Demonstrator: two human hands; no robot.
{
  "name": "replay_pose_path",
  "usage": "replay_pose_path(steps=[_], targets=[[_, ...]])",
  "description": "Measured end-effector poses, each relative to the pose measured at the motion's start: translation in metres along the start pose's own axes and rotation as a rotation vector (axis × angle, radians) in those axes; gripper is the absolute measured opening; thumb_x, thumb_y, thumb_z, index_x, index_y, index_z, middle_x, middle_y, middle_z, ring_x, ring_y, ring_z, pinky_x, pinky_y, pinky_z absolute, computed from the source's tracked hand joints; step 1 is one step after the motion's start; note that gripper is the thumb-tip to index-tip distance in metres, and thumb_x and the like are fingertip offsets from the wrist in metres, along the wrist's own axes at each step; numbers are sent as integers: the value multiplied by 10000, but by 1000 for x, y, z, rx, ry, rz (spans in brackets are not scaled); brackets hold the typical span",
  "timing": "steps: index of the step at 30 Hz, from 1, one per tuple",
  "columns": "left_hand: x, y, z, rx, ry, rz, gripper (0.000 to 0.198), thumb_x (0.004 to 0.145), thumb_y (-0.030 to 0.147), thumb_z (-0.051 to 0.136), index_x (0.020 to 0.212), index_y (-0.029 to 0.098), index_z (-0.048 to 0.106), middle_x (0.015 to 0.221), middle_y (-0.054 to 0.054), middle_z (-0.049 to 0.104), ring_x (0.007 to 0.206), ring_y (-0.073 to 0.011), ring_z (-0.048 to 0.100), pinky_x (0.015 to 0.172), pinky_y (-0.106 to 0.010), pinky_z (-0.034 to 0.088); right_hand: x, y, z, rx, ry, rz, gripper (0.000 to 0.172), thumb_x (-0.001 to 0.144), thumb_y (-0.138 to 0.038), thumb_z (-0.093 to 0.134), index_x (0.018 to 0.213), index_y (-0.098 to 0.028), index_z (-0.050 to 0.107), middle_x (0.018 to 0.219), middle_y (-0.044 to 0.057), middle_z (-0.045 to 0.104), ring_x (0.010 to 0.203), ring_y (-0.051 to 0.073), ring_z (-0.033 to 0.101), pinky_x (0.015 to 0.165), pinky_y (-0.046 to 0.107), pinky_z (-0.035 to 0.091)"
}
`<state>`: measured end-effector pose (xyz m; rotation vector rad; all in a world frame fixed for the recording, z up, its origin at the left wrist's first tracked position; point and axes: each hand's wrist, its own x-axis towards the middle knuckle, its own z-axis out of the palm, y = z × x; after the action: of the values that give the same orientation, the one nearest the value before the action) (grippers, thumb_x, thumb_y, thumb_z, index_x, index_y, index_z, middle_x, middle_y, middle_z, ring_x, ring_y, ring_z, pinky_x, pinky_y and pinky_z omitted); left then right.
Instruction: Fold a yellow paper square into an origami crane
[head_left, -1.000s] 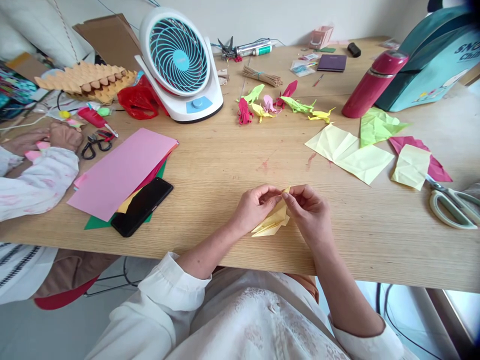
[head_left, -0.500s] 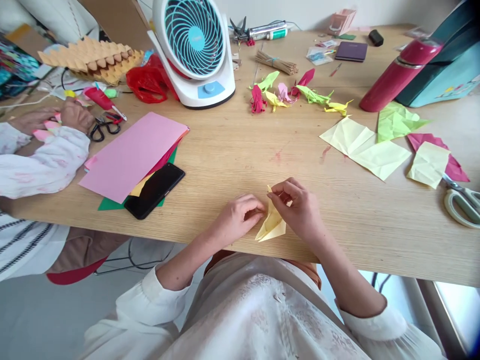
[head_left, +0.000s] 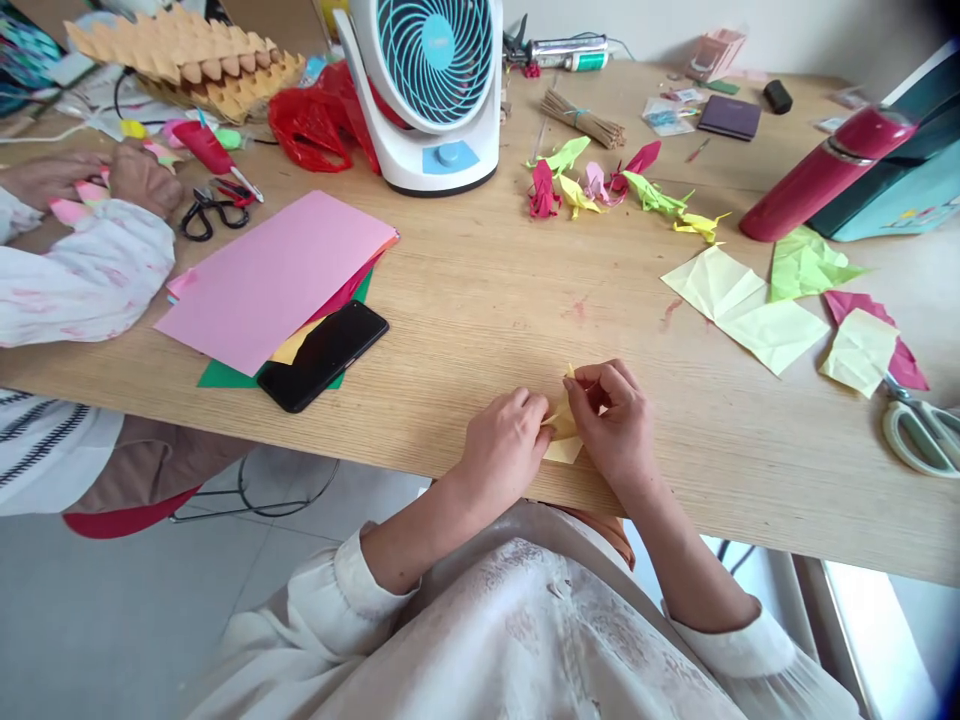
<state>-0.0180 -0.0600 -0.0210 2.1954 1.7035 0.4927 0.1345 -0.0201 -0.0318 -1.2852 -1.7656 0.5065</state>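
Close to the table's front edge lies a folded piece of yellow paper (head_left: 564, 449), partly covered by both hands. My left hand (head_left: 508, 436) has its fingers closed on the paper's left side. From the right, my right hand (head_left: 613, 408) pinches the upper part, where a narrow tip sticks up above the fingertips. The folds between the two hands are mostly hidden. Farther back stand several folded paper figures (head_left: 586, 190) in pink, yellow and green. Creased pale yellow sheets (head_left: 750, 308) lie to the right of my hands.
A black phone (head_left: 324, 356) rests on stacked coloured paper (head_left: 277, 275) at left. Behind are a fan (head_left: 442, 110) and a red bottle (head_left: 829, 175). Scissors (head_left: 919, 425) lie far right. Another person's hands (head_left: 142, 178) hold pink pieces beside black-handled scissors (head_left: 214, 210).
My left hand has come over the yellow paper and now covers its left part. My right hand still pinches the upper part. The whole view has shifted slightly.
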Motion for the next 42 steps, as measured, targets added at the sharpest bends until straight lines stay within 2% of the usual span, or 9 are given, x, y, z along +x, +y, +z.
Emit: replay_pose_path(steps=[4,11,17,24,31,38,42], targets=[[-2,0,3,45,11,13,57,921,147,588,909,201,571,921,-36,635,869,-209,623,733,-313,470,-1,1,0,1,5,-15,93,931,-233,587,842,-221,614,809,5,554,650,125,511,567,277,408],[-15,-1,-5,115,-4,-31,102,920,108,544,876,199,554,885,-28,607,830,-200,592,738,-322,474,-1,-1,2,-8,11,-34,103,943,-234,571,852,-226,619,821,13,560,645,129,522,565,278,428],[-25,-7,-5,93,65,-23,122,936,105,521,906,204,586,903,-28,597,870,-193,586,764,-312,474,0,-1,2,-26,-3,-35,109,949,-239,557,857,-230,615,823,18,565,663,138,535,579,281,441],[-8,-8,2,52,81,9,15,940,202,587,943,198,602,942,-43,610,900,-211,599,792,-327,476,2,-1,4,-58,-7,-86,96,939,-197,562,866,-228,615,827,20,571,672,139,539,595,282,436],[-2,-6,10,58,116,22,104,917,100,529,907,196,567,904,-36,597,861,-200,585,771,-317,476,1,-3,4,-67,-9,-87,91,941,-207,562,872,-228,618,826,21,572,658,136,529,599,290,436],[-12,-12,12,9,143,157,242,886,13,482,1040,176,571,975,-51,577,903,-197,571,817,-318,501,1,-1,4,-26,1,-45,98,939,-210,575,846,-218,606,807,9,545,650,126,510,587,281,428],[-19,-16,9,-24,150,195,227,917,29,475,1060,171,580,980,-49,578,916,-190,569,838,-318,506,-1,-2,3,-19,-11,-72,88,938,-208,585,853,-213,607,805,3,542,644,120,506,585,270,432]])
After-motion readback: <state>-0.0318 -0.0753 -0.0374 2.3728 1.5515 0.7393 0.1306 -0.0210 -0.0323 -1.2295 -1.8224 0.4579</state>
